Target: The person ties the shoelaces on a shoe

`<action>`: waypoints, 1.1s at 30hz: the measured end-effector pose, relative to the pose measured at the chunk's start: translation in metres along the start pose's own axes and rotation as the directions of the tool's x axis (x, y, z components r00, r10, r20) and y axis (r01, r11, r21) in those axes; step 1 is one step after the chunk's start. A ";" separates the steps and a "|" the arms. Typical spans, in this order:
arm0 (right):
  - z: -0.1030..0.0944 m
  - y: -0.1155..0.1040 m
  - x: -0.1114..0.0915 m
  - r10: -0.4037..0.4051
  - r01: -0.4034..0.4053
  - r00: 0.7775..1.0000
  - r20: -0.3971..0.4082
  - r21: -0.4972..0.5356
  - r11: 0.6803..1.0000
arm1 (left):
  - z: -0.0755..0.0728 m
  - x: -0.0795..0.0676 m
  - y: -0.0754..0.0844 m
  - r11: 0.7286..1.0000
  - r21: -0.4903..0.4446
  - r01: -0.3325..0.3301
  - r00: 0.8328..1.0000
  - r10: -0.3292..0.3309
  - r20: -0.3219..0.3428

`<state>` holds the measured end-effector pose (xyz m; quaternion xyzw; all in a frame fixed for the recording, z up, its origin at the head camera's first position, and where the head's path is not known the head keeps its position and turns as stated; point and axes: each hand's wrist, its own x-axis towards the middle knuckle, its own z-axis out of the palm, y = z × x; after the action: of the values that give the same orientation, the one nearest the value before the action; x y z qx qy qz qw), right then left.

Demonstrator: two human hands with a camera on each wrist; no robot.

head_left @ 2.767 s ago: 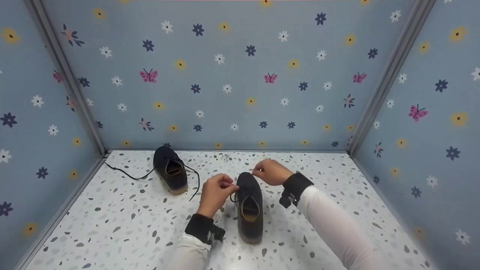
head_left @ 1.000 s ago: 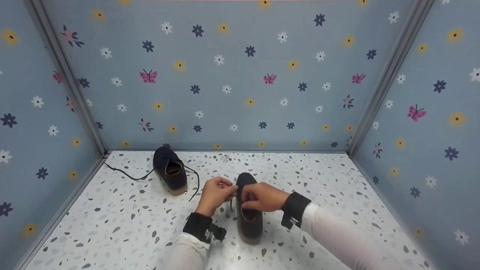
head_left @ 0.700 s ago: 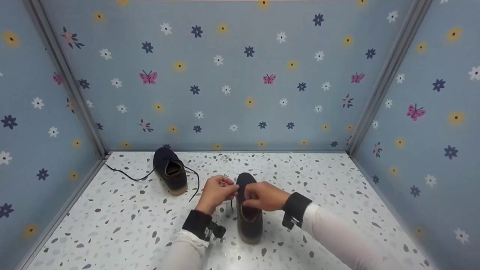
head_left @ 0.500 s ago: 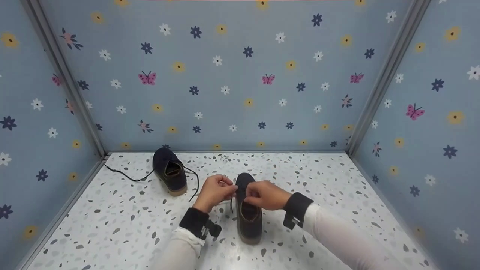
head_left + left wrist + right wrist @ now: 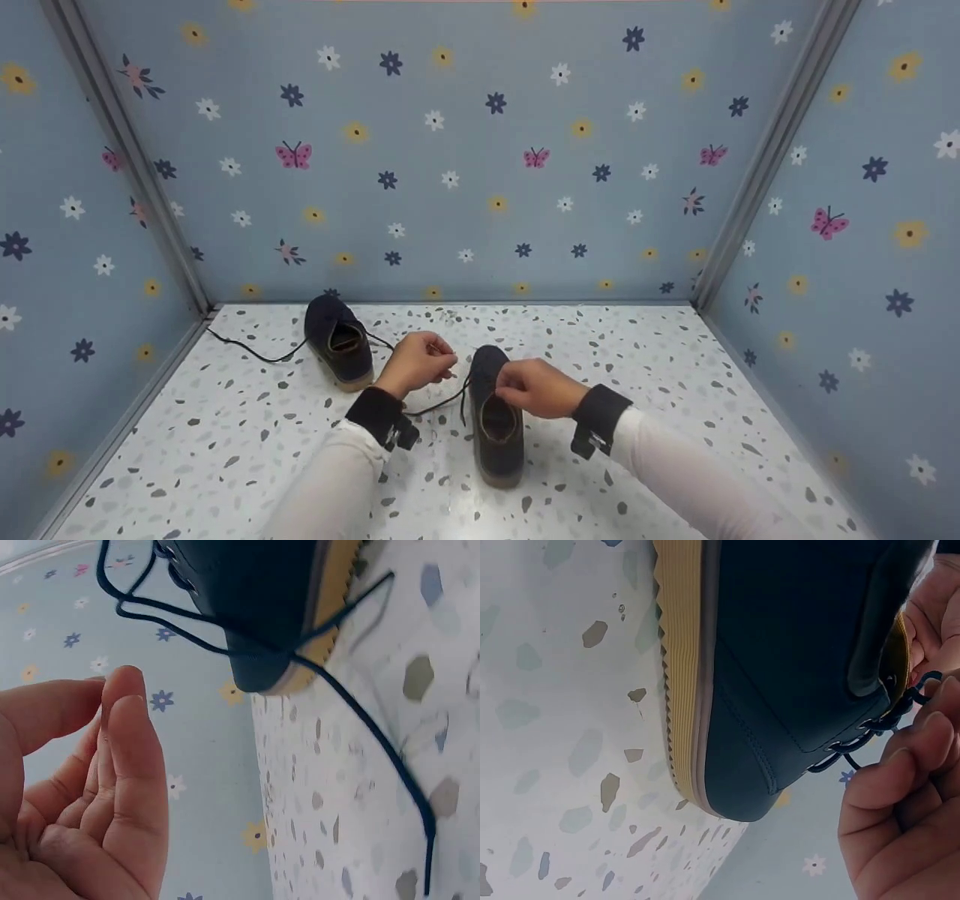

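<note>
A dark lace-up shoe [image 5: 501,454] stands upright on the speckled floor, toe towards the back wall. My right hand [image 5: 541,388] is over its lacing; its thumb and fingers pinch the dark shoelace [image 5: 928,677] by the top eyelets in the right wrist view. My left hand [image 5: 417,361] hovers left of the shoe, apart from it. In the left wrist view its thumb tip meets the fingertips, with nothing seen between them. A loose lace end [image 5: 360,711] runs past that hand without touching it; in the head view it passes behind the left wrist.
A second dark shoe [image 5: 352,375] stands at the back left, its laces [image 5: 259,355] spread to both sides on the floor. Flower-print panels [image 5: 450,150] close off the back and both sides. Each wrist wears a black strap [image 5: 600,412] with a small camera.
My left hand has left the shoe's side and moved left and back; a lace now stretches left from the shoe. My right hand came from beside the toe to the lacing.
</note>
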<state>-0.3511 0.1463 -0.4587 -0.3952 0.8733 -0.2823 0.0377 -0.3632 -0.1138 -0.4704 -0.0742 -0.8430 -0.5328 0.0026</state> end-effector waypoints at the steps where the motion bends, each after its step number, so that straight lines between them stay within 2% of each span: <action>1: 0.000 0.001 0.000 0.002 -0.002 1.000 -0.001 0.001 1.000 | -0.001 0.002 0.000 0.998 0.055 -0.014 1.000 0.014 0.010; 5: 0.001 0.004 -0.001 0.006 -0.006 1.000 -0.002 0.004 1.000 | -0.001 0.010 0.000 0.967 0.242 -0.079 0.996 0.067 0.057; 10: 0.002 0.005 -0.002 0.013 -0.013 1.000 -0.004 0.009 1.000 | 0.007 0.020 -0.001 0.927 0.332 -0.173 0.980 0.128 0.153; 13: 0.001 0.005 -0.003 0.025 -0.025 1.000 0.008 0.030 0.999 | 0.013 0.024 -0.001 0.904 0.349 -0.246 0.956 0.167 0.240; 16: 0.000 0.004 -0.003 0.038 -0.040 0.999 0.022 0.059 0.997 | 0.018 0.028 -0.001 0.880 0.340 -0.333 0.921 0.225 0.318; 19: 0.000 0.003 -0.003 0.048 -0.050 0.998 0.030 0.079 0.996 | 0.021 0.031 -0.001 0.857 0.321 -0.404 0.890 0.288 0.353; 21: 0.000 0.004 -0.003 0.050 -0.052 0.998 0.030 0.078 0.996 | 0.023 0.033 -0.001 0.850 0.312 -0.425 0.883 0.313 0.349; 24: 0.000 0.006 -0.002 0.054 -0.056 0.998 0.028 0.073 0.996 | 0.023 0.034 -0.001 0.853 0.320 -0.412 0.894 0.311 0.323; 28: 0.000 0.007 -0.001 0.078 -0.081 0.996 0.033 0.084 0.993 | 0.019 0.033 0.000 0.873 0.331 -0.359 0.917 0.264 0.298; 33: -0.002 0.007 -0.001 0.121 -0.126 0.992 0.049 0.120 0.985 | 0.014 0.032 0.001 0.887 0.335 -0.318 0.931 0.225 0.289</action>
<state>-0.3559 0.1513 -0.4608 -0.3431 0.8762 -0.3242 0.0972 -0.3936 -0.0972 -0.4725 -0.2548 -0.9042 -0.3426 -0.0109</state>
